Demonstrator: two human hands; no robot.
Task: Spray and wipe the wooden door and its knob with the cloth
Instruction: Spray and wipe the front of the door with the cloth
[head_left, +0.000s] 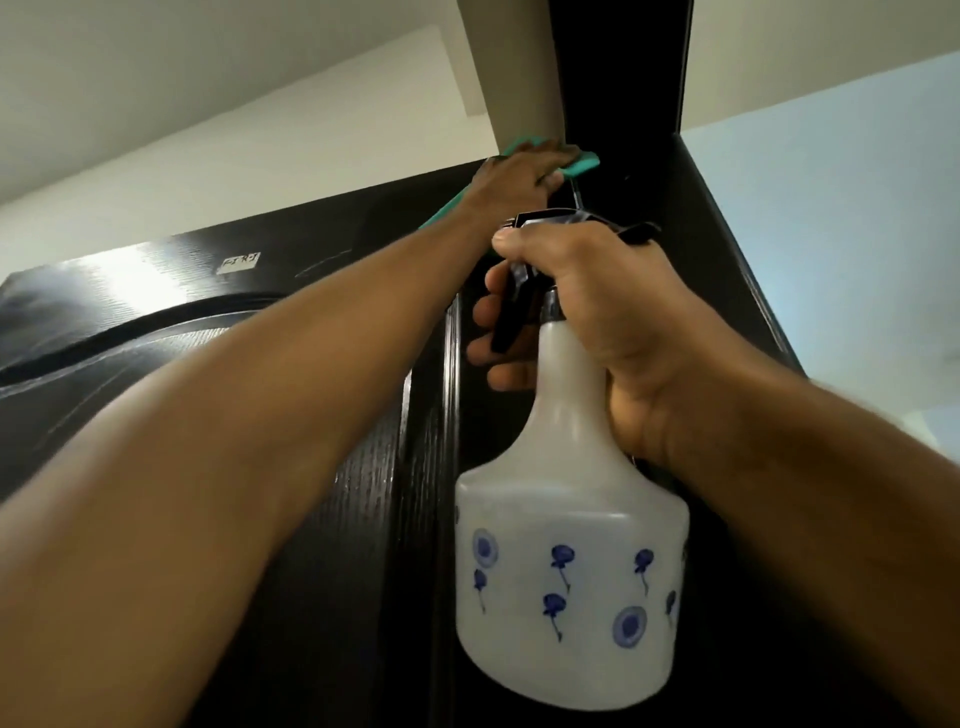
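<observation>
The dark wooden door (218, 364) fills the lower left and centre, seen from below. My left hand (514, 179) reaches up to the door's top right corner and presses a green cloth (221, 165) flat against the wood with straight fingers. My right hand (582, 322) grips the neck and black trigger of a white spray bottle (571, 582) printed with blue flowers, held upright in front of the door's edge. The knob is out of view.
A dark door frame (717, 234) runs up the right side beside a pale blue wall (841, 208). A small white label (238, 263) is stuck near the door's top. The white ceiling (208, 104) is above.
</observation>
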